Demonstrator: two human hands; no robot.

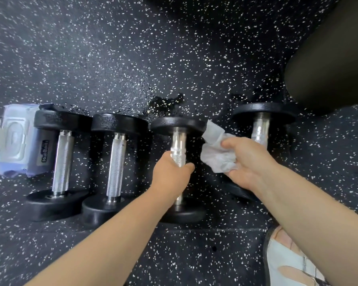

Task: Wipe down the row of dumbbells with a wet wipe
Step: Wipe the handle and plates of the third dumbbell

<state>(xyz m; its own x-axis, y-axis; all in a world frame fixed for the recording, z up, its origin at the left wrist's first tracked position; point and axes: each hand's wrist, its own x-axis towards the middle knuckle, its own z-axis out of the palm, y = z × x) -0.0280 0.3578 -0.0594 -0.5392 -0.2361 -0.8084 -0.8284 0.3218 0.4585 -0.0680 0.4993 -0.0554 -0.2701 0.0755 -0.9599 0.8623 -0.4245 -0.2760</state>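
Note:
Several black dumbbells with chrome knurled handles lie side by side on the speckled floor. My left hand (172, 175) grips the handle of the third dumbbell (178, 122) from the left. My right hand (248, 164) holds a crumpled white wet wipe (215, 149) between the third dumbbell and the rightmost dumbbell (262, 114), whose handle it partly hides. The wipe's upper corner reaches the far plate of the third dumbbell. The first dumbbell (62, 155) and the second dumbbell (116, 162) lie untouched to the left.
A pale blue pack of wet wipes (17, 139) with its lid flap open lies at the far left, against the first dumbbell. A large black rounded object (331, 65) fills the upper right. A wet patch (167, 102) darkens the floor behind the row. My shoe (287, 259) shows at lower right.

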